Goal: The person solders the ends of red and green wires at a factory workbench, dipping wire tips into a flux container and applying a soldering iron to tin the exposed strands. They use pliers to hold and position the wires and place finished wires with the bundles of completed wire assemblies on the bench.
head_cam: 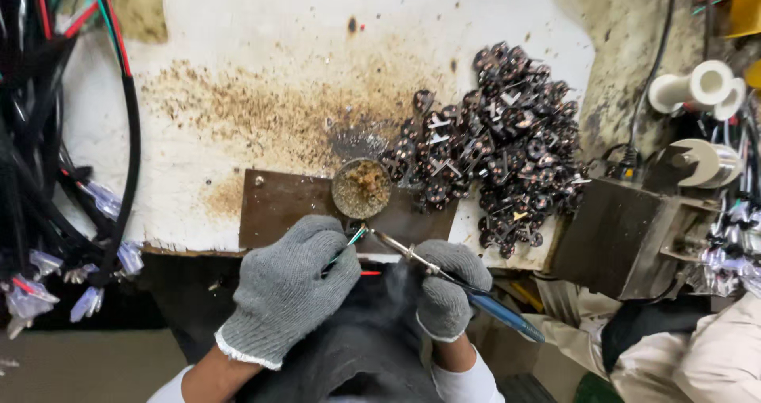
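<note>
Left hand (287, 286) fingers clamp thin wires (354, 239) — right hand (445, 286) grips soldering iron (468, 288), tip likely hidden.

I see a blue-handled soldering iron with a thin metal shaft (444, 276) lying slanted, its tip up-left beside the thin green and red wires (354, 244), just below a small round tin of brownish flux (361, 187).
</note>
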